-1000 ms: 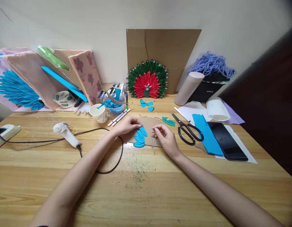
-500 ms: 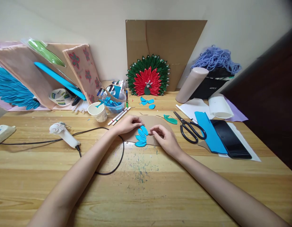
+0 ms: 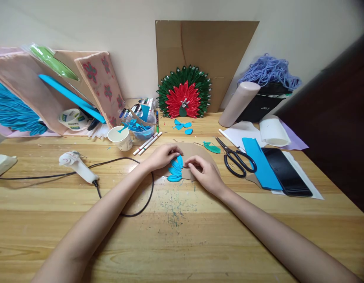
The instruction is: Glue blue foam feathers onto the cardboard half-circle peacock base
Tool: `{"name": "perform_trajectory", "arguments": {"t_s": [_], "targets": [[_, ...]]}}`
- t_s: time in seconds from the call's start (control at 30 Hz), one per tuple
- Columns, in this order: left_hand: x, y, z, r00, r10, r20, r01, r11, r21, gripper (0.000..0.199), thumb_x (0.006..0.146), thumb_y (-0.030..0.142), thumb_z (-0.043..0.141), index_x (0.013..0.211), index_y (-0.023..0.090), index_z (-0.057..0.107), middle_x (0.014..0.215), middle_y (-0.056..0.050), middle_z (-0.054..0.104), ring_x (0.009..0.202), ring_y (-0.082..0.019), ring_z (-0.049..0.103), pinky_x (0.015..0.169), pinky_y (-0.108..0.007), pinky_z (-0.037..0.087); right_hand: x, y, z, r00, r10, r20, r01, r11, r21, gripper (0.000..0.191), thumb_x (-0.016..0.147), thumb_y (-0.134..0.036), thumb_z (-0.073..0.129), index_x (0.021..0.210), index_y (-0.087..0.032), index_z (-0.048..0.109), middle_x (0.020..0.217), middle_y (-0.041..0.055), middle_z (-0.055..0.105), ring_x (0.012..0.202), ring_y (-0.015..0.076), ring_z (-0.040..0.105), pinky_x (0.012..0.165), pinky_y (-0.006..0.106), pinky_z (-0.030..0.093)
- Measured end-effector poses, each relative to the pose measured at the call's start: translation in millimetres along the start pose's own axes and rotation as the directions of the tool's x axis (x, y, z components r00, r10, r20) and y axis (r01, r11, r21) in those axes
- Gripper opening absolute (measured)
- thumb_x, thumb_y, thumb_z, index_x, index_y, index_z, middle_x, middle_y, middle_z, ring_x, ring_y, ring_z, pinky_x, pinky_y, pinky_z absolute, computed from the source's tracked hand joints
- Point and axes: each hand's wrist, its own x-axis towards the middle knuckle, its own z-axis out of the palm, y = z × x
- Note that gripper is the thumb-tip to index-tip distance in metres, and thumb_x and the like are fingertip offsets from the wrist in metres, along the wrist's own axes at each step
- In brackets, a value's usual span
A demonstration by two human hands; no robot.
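Black-handled scissors [image 3: 239,161] lie right of centre; we note a black cable [image 3: 152,190] looping under the left forearm [image 3: 111,206]. Left of upper centre, a clear tub [image 3: 144,134] holds blue scraps [image 3: 139,125]; a blue-green scrap [image 3: 122,129] sits at a paper cup's [image 3: 121,142] rim. At centre, we find blue petals [image 3: 175,171] fanned on cardboard [image 3: 196,151]: lowest sideways, topmost near upright. The left hand [image 3: 163,155] bends over them, the right hand [image 3: 207,173] curls just beside; whether either pinches, we cannot tell.

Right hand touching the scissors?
Apart. The head view shows a strip of bare table between the right hand and the scissors.
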Motion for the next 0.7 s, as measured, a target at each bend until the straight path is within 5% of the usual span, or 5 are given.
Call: {"name": "perform_trajectory", "arguments": {"t_s": [0.37, 0.7], "targets": [[-1.5, -1.8, 1.3, 0.997, -0.058, -0.058, 0.054, 0.996, -0.068, 0.018, 0.078, 0.024, 0.056, 0.092, 0.015, 0.064, 0.09, -0.007, 0.065, 0.074, -0.015, 0.058, 0.065, -0.026, 0.045, -1.1, 1.3, 0.1, 0.999, 0.002, -0.038, -0.003, 1.0, -0.028, 0.014, 0.085, -0.021, 0.044, 0.086, -0.02, 0.058, 0.083, 0.0036, 0.065, 0.078, 0.0166, 0.061, 0.071, 0.031, 0.048], [-1.7, -3.4, 1.2, 0.996, -0.085, -0.003, 0.084, 0.988, -0.128, 0.021, 0.072, 0.024, 0.063, 0.092, 0.015, 0.064, 0.087, -0.006, 0.066, 0.073, -0.014, 0.057, 0.065, -0.026, 0.046, -1.9, 5.2, 0.0, 0.998, -0.007, -0.067, 0.002, 0.998, -0.068, 0.016, 0.086, -0.02, 0.043, 0.086, -0.019, 0.059, 0.083, 0.0033, 0.064, 0.076, 0.0159, 0.059, 0.068, 0.028, 0.045]]}}
